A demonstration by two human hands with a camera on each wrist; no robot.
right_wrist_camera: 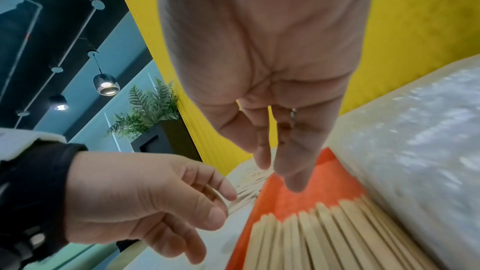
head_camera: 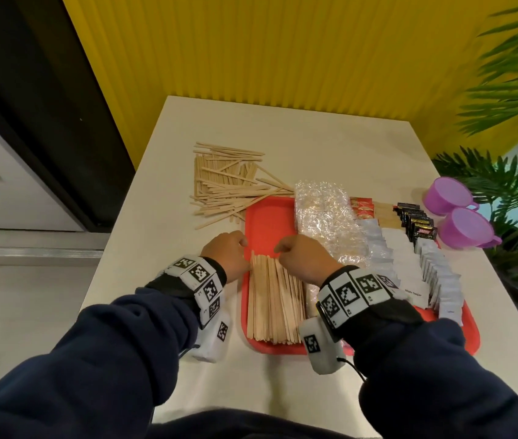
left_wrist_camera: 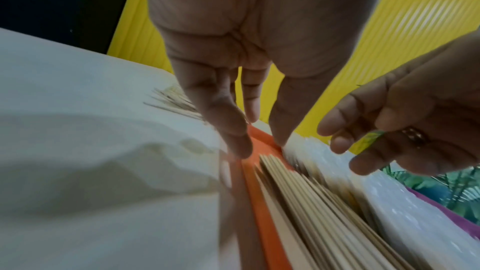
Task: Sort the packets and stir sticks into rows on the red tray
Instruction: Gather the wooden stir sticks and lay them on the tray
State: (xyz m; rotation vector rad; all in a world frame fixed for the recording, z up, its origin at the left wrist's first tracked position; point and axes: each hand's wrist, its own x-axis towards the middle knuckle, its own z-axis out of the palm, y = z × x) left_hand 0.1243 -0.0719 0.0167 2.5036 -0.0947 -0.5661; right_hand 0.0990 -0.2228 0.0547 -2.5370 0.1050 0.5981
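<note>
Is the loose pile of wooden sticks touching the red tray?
Touching. The head view shows several sticks from the loose pile lying across the red tray's far left corner.

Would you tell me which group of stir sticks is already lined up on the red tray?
The stir sticks between the left hand and right hand: they lie parallel on the red tray. The loose pile lies crisscrossed on the table behind it.

White packet (head_camera: 414, 294): "White Sugar".
</note>
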